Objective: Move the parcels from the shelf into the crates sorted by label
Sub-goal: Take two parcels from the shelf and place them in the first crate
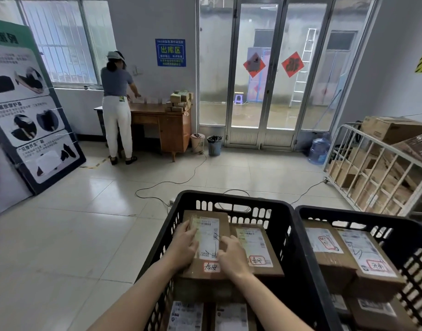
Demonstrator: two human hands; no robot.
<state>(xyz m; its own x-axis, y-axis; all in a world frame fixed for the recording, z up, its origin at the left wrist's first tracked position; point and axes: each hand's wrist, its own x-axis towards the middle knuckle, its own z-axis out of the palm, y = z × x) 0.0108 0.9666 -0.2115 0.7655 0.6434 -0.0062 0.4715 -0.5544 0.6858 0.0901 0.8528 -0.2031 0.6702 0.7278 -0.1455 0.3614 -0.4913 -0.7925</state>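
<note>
Left hand (pixel 184 244) and right hand (pixel 232 257) (fingers grasping a brown cardboard parcel (pixel 223 220)) inside a black slatted plastic crate (pixel 229 196).

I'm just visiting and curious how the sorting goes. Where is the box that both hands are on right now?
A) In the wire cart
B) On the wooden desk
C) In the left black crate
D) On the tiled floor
C: the left hand and right hand are on a parcel that lies inside the left black crate, beside another labelled parcel.
</note>
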